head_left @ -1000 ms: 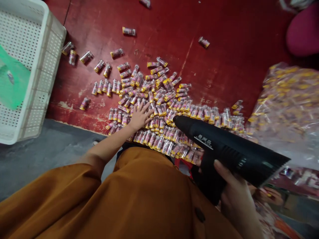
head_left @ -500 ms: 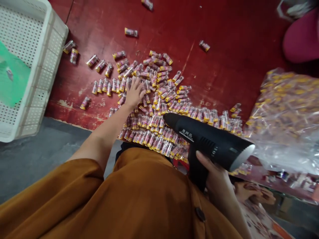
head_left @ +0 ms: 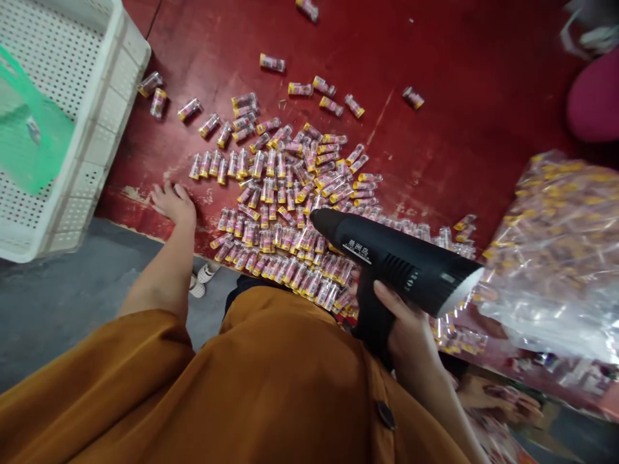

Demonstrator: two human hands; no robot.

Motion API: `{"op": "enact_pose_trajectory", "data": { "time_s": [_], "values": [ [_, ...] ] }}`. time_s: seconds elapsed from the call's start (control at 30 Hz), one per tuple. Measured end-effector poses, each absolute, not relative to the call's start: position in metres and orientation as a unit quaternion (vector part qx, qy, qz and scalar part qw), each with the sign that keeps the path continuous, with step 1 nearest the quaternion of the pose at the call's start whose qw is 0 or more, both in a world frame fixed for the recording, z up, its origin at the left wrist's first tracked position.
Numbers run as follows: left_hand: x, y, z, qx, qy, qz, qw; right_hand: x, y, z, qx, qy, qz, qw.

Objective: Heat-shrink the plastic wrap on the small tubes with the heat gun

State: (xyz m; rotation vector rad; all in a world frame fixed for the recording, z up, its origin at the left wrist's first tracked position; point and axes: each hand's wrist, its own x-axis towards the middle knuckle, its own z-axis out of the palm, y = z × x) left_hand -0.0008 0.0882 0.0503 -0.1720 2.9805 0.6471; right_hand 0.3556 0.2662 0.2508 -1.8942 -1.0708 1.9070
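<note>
From my remote seat I see the left hand (head_left: pixel 173 203) spread and empty, palm down on the red-painted floor (head_left: pixel 459 129), just left of a loose heap of clear plastic tubes (head_left: pixel 285 219) banded yellow and pink. The right hand (head_left: pixel 406 335) curls round the pistol grip of a black heat gun (head_left: pixel 391 254), held level with its nozzle over the heap (that angle keeps the hot end off the lap, I'd judge). A white perforated crate (head_left: pixel 123 84) sits far left; a clear bag (head_left: pixel 556 258) of similar tubes lies right.

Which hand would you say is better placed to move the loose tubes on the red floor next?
The left hand, probably: it is free and rests open on the floor beside the pile of tubes. The right hand grips the black heat gun, so it is occupied.
</note>
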Motion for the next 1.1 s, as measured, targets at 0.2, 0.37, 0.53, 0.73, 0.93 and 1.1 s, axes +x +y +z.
{"op": "enact_pose_trajectory", "data": {
  "time_s": [0.2,0.37,0.53,0.73,0.93,1.1],
  "values": [
    [0.006,0.079,0.028,0.052,0.977,0.201,0.037,0.329,0.269,0.241,-0.637,-0.362,0.655,0.184],
    [0.008,0.078,0.024,0.063,0.978,0.196,0.035,0.317,0.268,0.245,-0.631,-0.383,0.656,0.154],
    [0.009,0.079,0.028,0.057,0.98,0.185,0.04,0.308,0.261,0.243,-0.623,-0.387,0.674,0.091],
    [0.01,0.082,0.032,0.049,0.983,0.173,0.046,0.306,0.261,0.216,-0.591,-0.456,0.648,0.152],
    [0.01,0.083,0.033,0.048,0.98,0.185,0.056,0.313,0.256,0.209,-0.57,-0.518,0.618,0.155],
    [0.01,0.083,0.036,0.048,0.976,0.199,0.068,0.317,0.252,0.215,-0.562,-0.513,0.638,0.118]
  ]
}}
